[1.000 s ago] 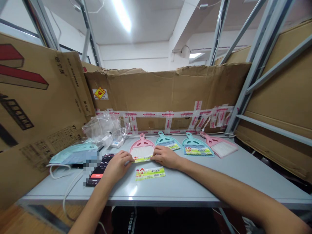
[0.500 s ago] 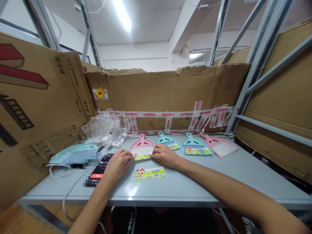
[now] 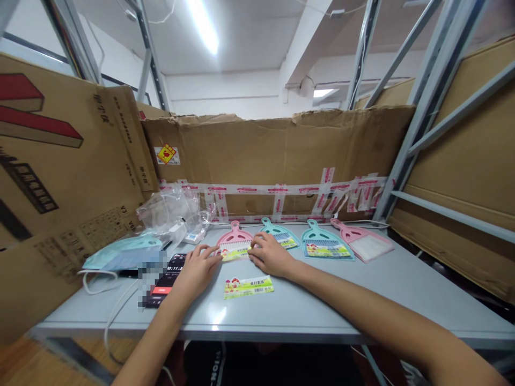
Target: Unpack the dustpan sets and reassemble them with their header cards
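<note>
A green-and-yellow printed label card (image 3: 236, 251) lies across the brush of a pink dustpan (image 3: 235, 232) at the middle of the table. My left hand (image 3: 203, 266) rests at the card's left end, its fingers stretched out and touching it. At the right end, my right hand (image 3: 270, 254) has its fingers apart, with the tips on the card. A second label card (image 3: 248, 287) lies flat on the table in front of both hands. Partly behind my right hand is a teal dustpan (image 3: 277, 231) with a brush and a label card on it.
Further right lie another teal dustpan (image 3: 317, 234) with a card and a pink dustpan (image 3: 354, 233). Left of my hands are a phone (image 3: 171, 276), a bagged teal dustpan (image 3: 120, 252) and crumpled clear plastic (image 3: 173, 209). A cardboard wall (image 3: 257, 150) closes the back.
The label card between my hands has moved up and now lies flatter over the pink dustpan's bristles. My fingers have loosened and spread at its ends.
</note>
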Demonstrator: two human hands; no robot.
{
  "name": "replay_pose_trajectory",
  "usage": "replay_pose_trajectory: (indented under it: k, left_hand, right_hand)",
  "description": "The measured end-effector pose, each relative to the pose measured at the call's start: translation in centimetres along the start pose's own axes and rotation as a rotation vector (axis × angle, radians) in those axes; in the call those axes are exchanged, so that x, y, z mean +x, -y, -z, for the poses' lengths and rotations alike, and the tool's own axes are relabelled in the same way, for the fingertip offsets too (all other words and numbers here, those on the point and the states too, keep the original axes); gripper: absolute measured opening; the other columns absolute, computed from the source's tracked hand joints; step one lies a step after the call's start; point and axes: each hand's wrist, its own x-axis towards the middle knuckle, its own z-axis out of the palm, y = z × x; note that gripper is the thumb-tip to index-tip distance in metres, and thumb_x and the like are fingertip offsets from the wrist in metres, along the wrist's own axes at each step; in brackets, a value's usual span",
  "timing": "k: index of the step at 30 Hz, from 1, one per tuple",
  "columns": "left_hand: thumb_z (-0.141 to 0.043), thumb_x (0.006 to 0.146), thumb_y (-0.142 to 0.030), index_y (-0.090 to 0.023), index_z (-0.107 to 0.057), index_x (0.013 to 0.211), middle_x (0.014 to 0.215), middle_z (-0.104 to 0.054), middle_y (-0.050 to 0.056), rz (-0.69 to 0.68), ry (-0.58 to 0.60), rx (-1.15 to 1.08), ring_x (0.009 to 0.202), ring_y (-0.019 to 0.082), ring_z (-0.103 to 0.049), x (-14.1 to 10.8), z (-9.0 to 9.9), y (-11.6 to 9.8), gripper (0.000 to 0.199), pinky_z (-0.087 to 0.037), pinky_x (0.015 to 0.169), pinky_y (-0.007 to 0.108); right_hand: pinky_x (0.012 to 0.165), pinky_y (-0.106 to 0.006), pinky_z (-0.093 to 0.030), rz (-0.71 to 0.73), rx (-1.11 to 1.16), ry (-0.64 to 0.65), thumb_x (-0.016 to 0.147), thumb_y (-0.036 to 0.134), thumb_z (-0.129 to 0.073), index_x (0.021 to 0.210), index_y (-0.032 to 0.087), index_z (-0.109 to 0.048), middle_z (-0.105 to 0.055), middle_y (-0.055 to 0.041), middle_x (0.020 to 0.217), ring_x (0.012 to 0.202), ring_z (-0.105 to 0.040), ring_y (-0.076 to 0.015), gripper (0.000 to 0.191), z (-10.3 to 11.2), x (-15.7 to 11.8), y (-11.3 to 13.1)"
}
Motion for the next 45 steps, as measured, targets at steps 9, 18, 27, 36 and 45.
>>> replay_pose_trajectory:
  k: [9, 18, 27, 36, 45]
  left_hand:
    - [-0.053, 0.113, -0.034, -0.03, -0.084, 0.136, 0.165, -0.065, 0.013, 0.052, -0.022, -0.004, 0.15, 0.044, -0.052, -0.2, -0.5, -0.2, 0.039, -0.054, 0.116, 0.07]
    - [-0.051, 0.116, -0.04, -0.026, -0.073, 0.15, 0.169, -0.059, 0.017, 0.077, -0.07, -0.083, 0.155, 0.042, -0.051, -0.3, -0.5, -0.1, 0.043, -0.053, 0.12, 0.068]
    - [-0.05, 0.117, -0.032, -0.027, -0.073, 0.149, 0.151, -0.075, 0.011, -0.143, -0.093, -0.28, 0.143, 0.029, -0.068, -1.9, 2.9, -5.2, 0.04, -0.056, 0.125, 0.05]
    - [-0.079, 0.104, -0.053, -0.049, -0.063, 0.164, 0.159, -0.073, 0.006, -0.308, 0.096, -0.308, 0.141, 0.035, -0.073, -7.8, 4.3, -12.3, 0.062, -0.068, 0.114, 0.055]
    - [-0.059, 0.115, -0.044, -0.031, -0.081, 0.136, 0.133, -0.083, 0.01, -0.215, 0.056, -0.328, 0.121, 0.029, -0.079, 0.8, 3.6, -12.7, 0.033, -0.066, 0.106, 0.043]
  right_hand:
    - [0.117, -0.062, -0.048, -0.05, 0.048, 0.057, 0.115, 0.038, -0.065, 0.127, 0.023, -0.084, -0.074, -0.0159, 0.131, 0.144, -0.051, -0.0394, 0.027, 0.4, -0.2, 0.2]
    - [0.118, -0.06, -0.051, 0.037, 0.112, 0.047, 0.115, 0.036, -0.065, 0.139, 0.021, -0.078, -0.074, -0.0176, 0.134, 0.143, -0.055, -0.0373, 0.032, 2.4, -0.1, 1.4]
    - [0.129, -0.047, -0.047, 0.265, 0.323, 0.298, 0.113, 0.057, -0.067, 0.166, 0.018, -0.062, -0.07, -0.0186, 0.16, 0.151, -0.063, -0.0333, 0.066, 6.9, -3.9, 6.6]
    - [0.133, -0.053, -0.047, 0.079, 0.348, 0.264, 0.11, 0.035, -0.075, 0.18, 0.031, -0.044, -0.068, -0.0149, 0.164, 0.158, -0.06, -0.033, 0.077, 11.0, -13.6, 8.5]
    - [0.102, -0.045, -0.064, -0.056, 0.421, 0.065, 0.11, 0.019, -0.059, 0.136, 0.028, -0.081, -0.086, -0.0132, 0.12, 0.112, -0.08, -0.0283, 0.035, 15.7, -13.4, 3.9]
